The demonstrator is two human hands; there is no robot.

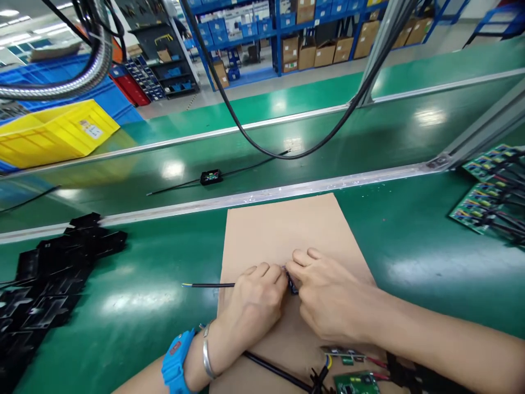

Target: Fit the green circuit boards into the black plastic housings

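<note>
Over a cardboard sheet, my left hand and my right hand meet with fingers bent around a small black housing. Most of that housing is hidden by the fingers. A black cable with a bare yellowish wire end sticks out to the left from beneath my left hand. Just below my right forearm lies a green circuit board with red leads and a yellow-blue wire. A thicker black cable runs below my left hand towards it.
Black plastic housings are heaped at the left. Circuit boards with black cables lie at the right. Beyond the metal rail, a cabled black unit rests on the green conveyor. A black cable loop hangs ahead; a yellow bin stands far left.
</note>
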